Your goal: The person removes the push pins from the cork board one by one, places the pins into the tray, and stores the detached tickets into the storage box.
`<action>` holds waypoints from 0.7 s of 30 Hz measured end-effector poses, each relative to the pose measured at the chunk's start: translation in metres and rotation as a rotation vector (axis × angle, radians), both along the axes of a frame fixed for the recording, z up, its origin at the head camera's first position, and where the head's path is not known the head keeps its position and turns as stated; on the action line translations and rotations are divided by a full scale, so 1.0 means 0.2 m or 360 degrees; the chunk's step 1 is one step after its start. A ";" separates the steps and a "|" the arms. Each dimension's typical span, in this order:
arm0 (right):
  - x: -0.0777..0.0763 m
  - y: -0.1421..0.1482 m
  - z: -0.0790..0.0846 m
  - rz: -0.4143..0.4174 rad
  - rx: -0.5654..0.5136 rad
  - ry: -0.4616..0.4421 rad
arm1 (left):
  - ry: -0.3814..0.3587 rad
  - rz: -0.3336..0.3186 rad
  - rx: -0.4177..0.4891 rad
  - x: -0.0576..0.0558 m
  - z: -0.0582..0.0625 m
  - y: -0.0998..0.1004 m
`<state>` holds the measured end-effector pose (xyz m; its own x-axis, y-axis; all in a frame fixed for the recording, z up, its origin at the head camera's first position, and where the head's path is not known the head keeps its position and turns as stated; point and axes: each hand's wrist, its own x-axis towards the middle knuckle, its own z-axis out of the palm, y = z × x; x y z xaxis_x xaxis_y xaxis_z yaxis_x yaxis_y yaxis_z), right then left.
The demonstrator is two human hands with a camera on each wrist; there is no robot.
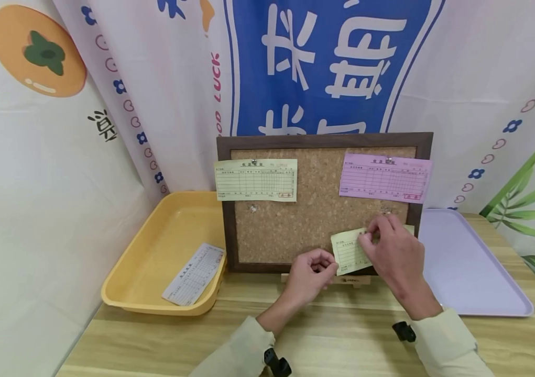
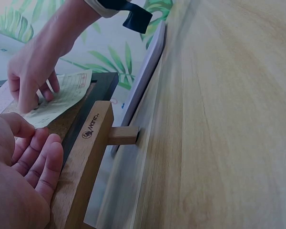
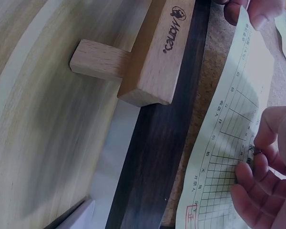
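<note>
Four paper slips show: two pale green slips [image 1: 255, 180] [image 1: 349, 253], one pink slip [image 1: 385, 178] and one white slip [image 1: 195, 274]. There are two trays, one yellow tray [image 1: 165, 235] and one lilac tray [image 1: 465, 272]; one framed corkboard [image 1: 286, 230]; one wooden stand [image 2: 88, 157]; one desk [image 1: 352, 340]; two grips [image 1: 309, 273] [image 1: 396, 254]; two sleeves [image 1: 243, 348] [image 1: 446, 340]. Pins are too small to count.

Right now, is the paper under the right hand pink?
No, the right hand is over a pale yellow slip, while the pink slip hangs higher.

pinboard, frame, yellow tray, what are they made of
Tan rectangular pinboard: apparently matte cork, from its speckled granules. Dark brown frame: probably matte wood or veneer, with faint grain streaks. Yellow round-cornered tray: likely smooth plastic, given its soft sheen.
</note>
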<state>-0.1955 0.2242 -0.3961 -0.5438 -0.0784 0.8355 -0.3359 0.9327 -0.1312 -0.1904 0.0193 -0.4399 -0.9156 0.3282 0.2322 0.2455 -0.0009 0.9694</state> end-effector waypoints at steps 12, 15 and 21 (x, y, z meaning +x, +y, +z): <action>0.05 0.01 0.02 0.0080 -0.0038 -0.0043 | 0.0011 -0.0012 -0.0018 0.00 0.00 -0.02; 0.07 0.02 0.03 0.0096 -0.0033 -0.0072 | 0.0039 -0.0006 -0.0029 0.00 0.01 -0.03; 0.11 0.06 0.03 0.0103 -0.0043 -0.0114 | 0.0111 0.0027 -0.0042 0.01 0.02 -0.07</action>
<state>-0.1740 0.2362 -0.3907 -0.5968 -0.0929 0.7970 -0.3840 0.9052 -0.1821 -0.1882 0.0062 -0.4350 -0.9030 0.3197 0.2869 0.3120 0.0290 0.9496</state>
